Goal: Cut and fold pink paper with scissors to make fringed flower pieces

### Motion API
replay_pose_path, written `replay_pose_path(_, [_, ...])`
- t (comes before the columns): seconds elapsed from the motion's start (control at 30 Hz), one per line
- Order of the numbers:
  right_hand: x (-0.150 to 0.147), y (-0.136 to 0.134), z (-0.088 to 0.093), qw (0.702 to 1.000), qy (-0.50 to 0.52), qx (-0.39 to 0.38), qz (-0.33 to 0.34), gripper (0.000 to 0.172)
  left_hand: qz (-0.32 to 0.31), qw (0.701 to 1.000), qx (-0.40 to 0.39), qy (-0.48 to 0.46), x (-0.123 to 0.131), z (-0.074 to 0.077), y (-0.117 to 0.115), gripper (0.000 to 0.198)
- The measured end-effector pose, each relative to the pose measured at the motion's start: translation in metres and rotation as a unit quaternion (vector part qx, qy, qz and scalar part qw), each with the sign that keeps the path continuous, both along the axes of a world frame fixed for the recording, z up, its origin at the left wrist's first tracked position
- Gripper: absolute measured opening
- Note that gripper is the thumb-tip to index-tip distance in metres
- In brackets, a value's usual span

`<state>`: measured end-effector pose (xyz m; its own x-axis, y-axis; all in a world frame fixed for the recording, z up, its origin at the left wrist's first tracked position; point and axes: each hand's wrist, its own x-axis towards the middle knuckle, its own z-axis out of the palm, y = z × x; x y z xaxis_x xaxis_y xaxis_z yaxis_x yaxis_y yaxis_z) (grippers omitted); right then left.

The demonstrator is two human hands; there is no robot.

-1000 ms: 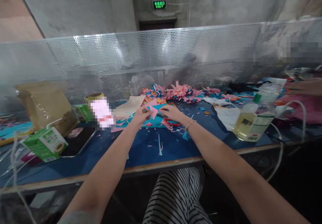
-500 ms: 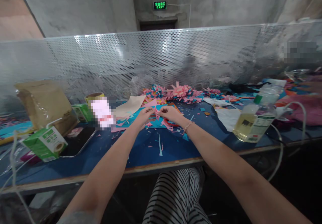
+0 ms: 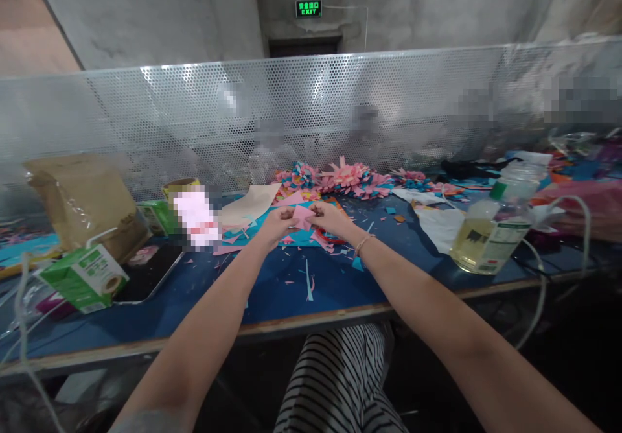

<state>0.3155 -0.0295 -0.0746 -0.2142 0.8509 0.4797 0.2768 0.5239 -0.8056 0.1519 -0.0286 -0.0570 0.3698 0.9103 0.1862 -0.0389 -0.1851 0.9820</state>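
Both my arms reach out over a blue table [image 3: 272, 293]. My left hand [image 3: 275, 223] and my right hand [image 3: 329, 217] each pinch one side of a small pink piece of paper [image 3: 304, 216], held just above the table between them. Under the hands lie a teal sheet [image 3: 272, 232], pink scraps and red-handled scissors [image 3: 332, 238]. A bracelet sits on my right wrist.
Pink and blue paper flowers [image 3: 347, 179] lie along the perforated metal screen [image 3: 301, 109]. A bottle of yellowish liquid [image 3: 495, 229] stands at right, with white tubing beside it. At left are a green carton [image 3: 85, 277], a brown bag [image 3: 82, 203], a tape roll [image 3: 181, 188] and a dark tray [image 3: 150, 271].
My hands lifted the pink paper off the teal sheet and drew together. The paper now shows wider between my fingers than half a second ago.
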Motion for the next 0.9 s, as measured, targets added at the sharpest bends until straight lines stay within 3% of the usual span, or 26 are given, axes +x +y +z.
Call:
replay_pose_path(0.17, [-0.0043, -0.0063, 0.0039, 1.000, 0.003, -0.008, 0.002, 0.013, 0.000, 1.000, 0.018, 0.019, 0.0014, -0.0003, -0.0022, 0.024])
replay_pose_path(0.4, [-0.0051, -0.0022, 0.0006, 0.989, 0.117, -0.085, 0.043, 0.019, 0.022, 1.000, 0.000, -0.010, 0.0013, -0.0008, 0.0014, 0.021])
replay_pose_path(0.6, [-0.0061, -0.0043, 0.0041, 0.957, 0.237, -0.161, 0.051, 0.018, 0.030, 0.997, -0.036, -0.067, -0.0009, 0.0017, 0.0021, 0.017])
replay_pose_path(0.9, [-0.0043, -0.0071, 0.0069, 0.958, 0.242, -0.134, 0.072, 0.017, -0.004, 0.999, -0.004, -0.054, -0.0036, 0.0050, 0.0006, 0.015])
